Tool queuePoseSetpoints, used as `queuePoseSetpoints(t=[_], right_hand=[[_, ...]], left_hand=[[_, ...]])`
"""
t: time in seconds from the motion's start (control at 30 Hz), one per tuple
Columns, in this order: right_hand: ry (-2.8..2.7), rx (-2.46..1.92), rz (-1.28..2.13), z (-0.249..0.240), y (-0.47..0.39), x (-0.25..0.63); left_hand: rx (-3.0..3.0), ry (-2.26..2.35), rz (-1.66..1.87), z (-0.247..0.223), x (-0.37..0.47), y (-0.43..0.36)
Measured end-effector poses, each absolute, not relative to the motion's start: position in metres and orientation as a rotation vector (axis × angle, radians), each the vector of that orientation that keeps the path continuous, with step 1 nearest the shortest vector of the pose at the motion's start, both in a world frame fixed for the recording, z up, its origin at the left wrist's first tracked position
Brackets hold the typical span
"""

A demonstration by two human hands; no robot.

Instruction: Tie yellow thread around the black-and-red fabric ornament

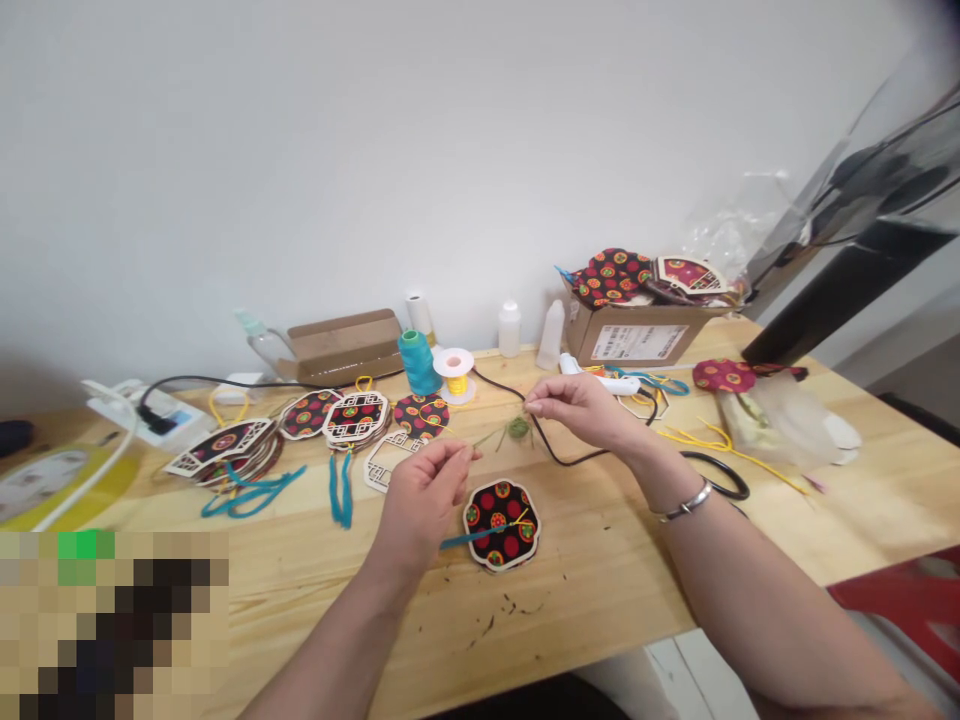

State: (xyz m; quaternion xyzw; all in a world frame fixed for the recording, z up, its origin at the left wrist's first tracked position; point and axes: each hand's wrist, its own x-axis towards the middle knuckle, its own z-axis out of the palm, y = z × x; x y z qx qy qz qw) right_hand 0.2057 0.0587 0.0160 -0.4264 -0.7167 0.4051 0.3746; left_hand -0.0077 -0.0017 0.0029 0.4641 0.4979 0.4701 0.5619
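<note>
Green thread [518,428]; flower-patterned black ornament [499,505]

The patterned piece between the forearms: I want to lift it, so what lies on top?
Across the patterned piece lie a blue cord and a short yellow one. The blue cord's left end is hidden behind the left wrist.

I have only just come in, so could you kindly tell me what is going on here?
Someone is working at a wooden table. The left hand and the right hand each have pinched fingertips, seemingly on strands of green thread. Close by on the table, a patterned piece with a pale rim lies flat, with a blue cord partly across it. Farther back stand a blue spool and a white spool of yellow thread.
</note>
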Motion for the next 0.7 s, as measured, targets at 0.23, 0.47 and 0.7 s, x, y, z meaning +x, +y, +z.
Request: queuePoseSetpoints(t=[0.23, 0.47, 0.7], right_hand=[[-1.828, -1.173, 0.946, 0.019, 0.059, 0.211], [-1.882, -1.094, 0.923, 0.030, 0.051, 0.213], [-2.294, -0.565, 1.251, 0.055, 0.009, 0.182]], left_hand=[[1.079, 1.164, 1.116, 0.002, -0.007, -0.001], [1.241, 1.234, 1.006, 0.011, -0.008, -0.004], [1.564, 1.345, 1.525, 0.017, -0.009, -0.006]])
